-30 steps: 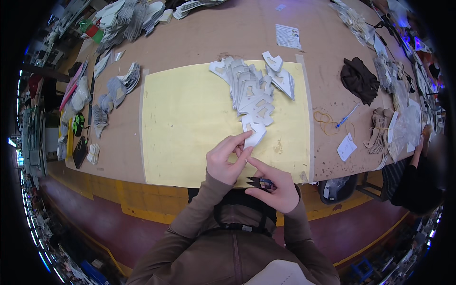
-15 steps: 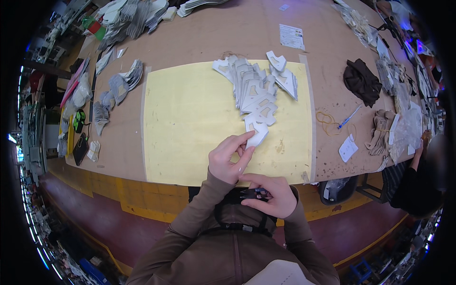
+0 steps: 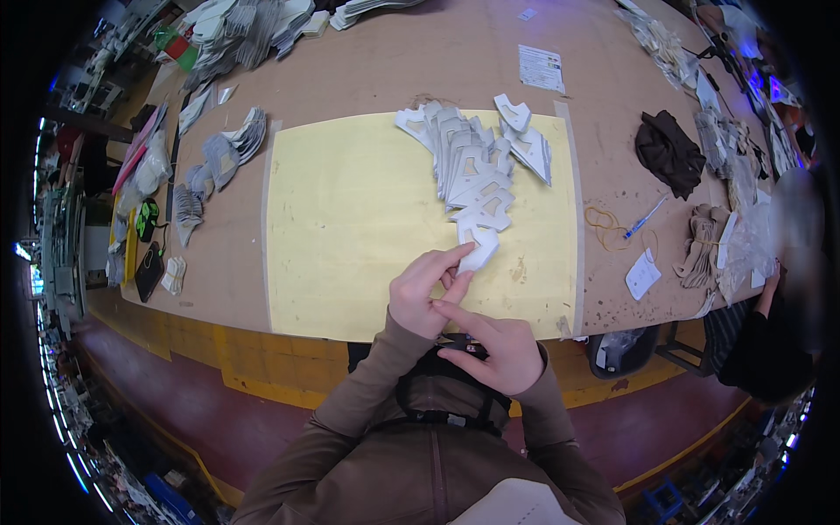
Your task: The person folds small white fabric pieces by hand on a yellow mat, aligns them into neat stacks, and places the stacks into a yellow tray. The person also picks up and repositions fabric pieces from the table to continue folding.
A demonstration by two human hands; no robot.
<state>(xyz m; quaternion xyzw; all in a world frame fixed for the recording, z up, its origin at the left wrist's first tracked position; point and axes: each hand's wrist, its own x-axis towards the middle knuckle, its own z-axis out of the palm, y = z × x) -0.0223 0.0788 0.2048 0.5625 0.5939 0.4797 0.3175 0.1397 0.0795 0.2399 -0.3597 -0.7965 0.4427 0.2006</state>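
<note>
My left hand (image 3: 426, 290) pinches the edge of a white, shield-shaped cut piece (image 3: 483, 254) with a small cut-out in it. The piece lies at the near end of a fanned-out row of similar white pieces (image 3: 477, 171) on a yellow sheet (image 3: 350, 210). My right hand (image 3: 503, 350) is at the table's near edge, its index finger reaching to the heel of my left hand and its thumb apart. Small dark things show between that thumb and index finger; whether they are held or lie behind is unclear. Two or so loose white pieces (image 3: 528, 149) sit right of the row.
Stacks of grey-white pieces (image 3: 219, 157) lie at the left, more at the far left. On the right are a dark cloth (image 3: 668, 153), a blue pen (image 3: 646, 217), a yellow band (image 3: 604, 229), a white tag (image 3: 643, 275) and bundled strips (image 3: 700, 245). A person (image 3: 766, 341) is at the right edge.
My right hand has moved up and slightly left, its index finger now overlapping my left hand. My left hand keeps its pinch on the white piece, nearly in place.
</note>
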